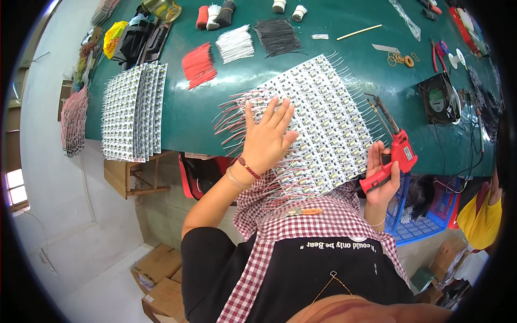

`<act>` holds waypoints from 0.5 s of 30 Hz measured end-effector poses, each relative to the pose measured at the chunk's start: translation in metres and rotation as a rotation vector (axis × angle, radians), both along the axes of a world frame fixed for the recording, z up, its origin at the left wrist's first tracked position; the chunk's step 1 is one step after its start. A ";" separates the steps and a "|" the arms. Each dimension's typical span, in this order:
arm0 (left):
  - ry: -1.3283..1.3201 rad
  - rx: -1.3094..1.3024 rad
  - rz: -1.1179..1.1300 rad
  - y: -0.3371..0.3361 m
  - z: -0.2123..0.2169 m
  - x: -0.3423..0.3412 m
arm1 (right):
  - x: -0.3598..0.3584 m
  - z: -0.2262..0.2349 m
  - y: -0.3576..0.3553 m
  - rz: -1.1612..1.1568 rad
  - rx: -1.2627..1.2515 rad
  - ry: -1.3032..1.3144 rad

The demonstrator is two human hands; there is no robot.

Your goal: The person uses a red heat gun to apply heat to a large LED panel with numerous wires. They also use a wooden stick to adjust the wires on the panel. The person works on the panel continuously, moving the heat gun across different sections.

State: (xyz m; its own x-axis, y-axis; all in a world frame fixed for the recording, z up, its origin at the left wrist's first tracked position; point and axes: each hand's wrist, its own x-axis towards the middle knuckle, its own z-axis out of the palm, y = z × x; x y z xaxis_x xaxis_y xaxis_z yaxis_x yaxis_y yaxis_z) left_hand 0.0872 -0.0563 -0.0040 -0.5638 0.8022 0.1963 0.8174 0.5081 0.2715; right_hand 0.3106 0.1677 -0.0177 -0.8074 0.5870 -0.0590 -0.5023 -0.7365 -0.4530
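Note:
A large white circuit board panel (328, 116) with rows of small components lies tilted at the table's near edge. Red and white wires stick out along its left side, and pale wires fringe its right edge. My left hand (269, 132) rests on the panel's left part, fingers spread, beside the wire ends. In my right hand (383, 180) is a red gun-shaped soldering iron (401, 148), held by its handle at the panel's right edge. Its metal tip points away from me, above the table. Some of the right fingers are hidden by the handle.
Stacked circuit board panels (132, 113) overhang the table edge at left. Bundles of red wires (198, 64), white wires (235, 44) and black wires (277, 37) lie farther back. A small black fan (439, 98) stands at right, above a blue plastic crate (423, 220).

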 end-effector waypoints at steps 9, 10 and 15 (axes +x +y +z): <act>0.170 -0.057 0.035 0.006 0.007 -0.013 | 0.001 0.001 0.001 -0.019 -0.005 -0.017; 0.179 -0.078 0.032 0.007 0.007 -0.012 | 0.001 0.001 0.001 -0.023 -0.001 -0.024; 0.152 -0.067 0.049 0.005 -0.001 -0.010 | 0.001 0.001 0.003 -0.016 0.001 -0.031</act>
State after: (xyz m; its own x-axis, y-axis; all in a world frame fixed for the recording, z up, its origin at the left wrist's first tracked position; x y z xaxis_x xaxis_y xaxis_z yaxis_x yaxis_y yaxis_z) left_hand 0.0768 -0.0514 -0.0048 -0.5703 0.7888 0.2293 0.8204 0.5611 0.1103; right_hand 0.3116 0.1703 -0.0170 -0.7957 0.5999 -0.0836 -0.4997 -0.7282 -0.4691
